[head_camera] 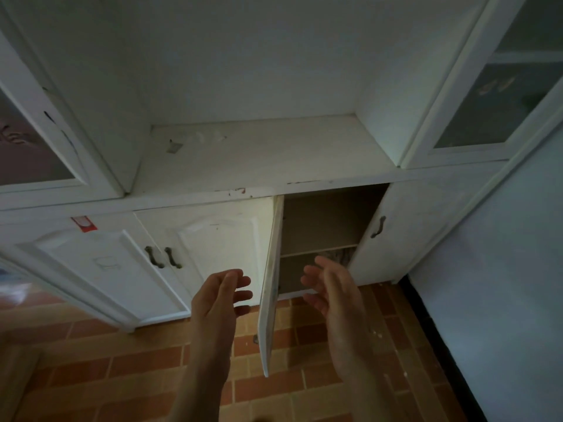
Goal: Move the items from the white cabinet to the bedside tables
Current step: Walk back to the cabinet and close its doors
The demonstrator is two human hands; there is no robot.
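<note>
Both grips empty beside open door (pixel 269 287)

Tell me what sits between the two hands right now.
The open cabinet door, seen edge-on in the head view, stands between the left hand and right hand; neither touches it.

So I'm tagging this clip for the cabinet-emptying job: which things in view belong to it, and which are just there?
Belongs to the job:
- white cabinet
- open door
- patterned item on its lower shelf, partly hidden
- left hand, empty
- right hand, empty

Just there:
- red sticker
- glass-fronted doors
- brick-pattern floor
</note>
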